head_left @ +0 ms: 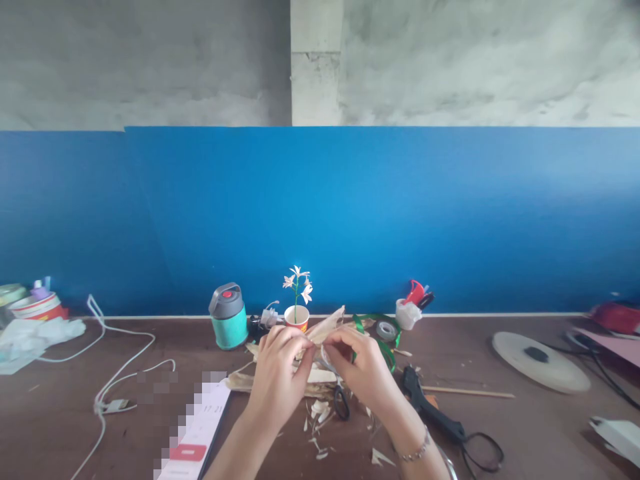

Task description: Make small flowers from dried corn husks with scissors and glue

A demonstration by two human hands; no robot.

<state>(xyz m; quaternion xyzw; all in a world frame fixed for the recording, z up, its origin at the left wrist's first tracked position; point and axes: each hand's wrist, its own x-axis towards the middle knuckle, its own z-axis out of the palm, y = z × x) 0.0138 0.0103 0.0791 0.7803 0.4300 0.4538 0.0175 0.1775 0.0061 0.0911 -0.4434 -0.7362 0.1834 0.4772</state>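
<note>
My left hand [280, 363] and my right hand [357, 360] meet over the middle of the table, thumbs and forefingertips pinched close together. Whatever lies between the fingertips is too small to make out. Just behind them a pale dried husk piece [330, 325] sticks up at a slant. More husk strips [245, 381] lie under and beside my left hand. Below the hands are scissors [341, 404] with dark handles, partly hidden, and pale husk scraps [320, 411]. White flowers [306, 293] on a green stem stand in a paper cup [297, 315] beyond my hands.
A glue gun [433, 410] and a thin stick [470, 392] lie on the right. Green ribbon [395, 327] is behind my right hand. A turquoise flask [230, 327], a phone [200, 427] and a white cable [107, 387] are on the left. A blue panel [320, 213] borders the back.
</note>
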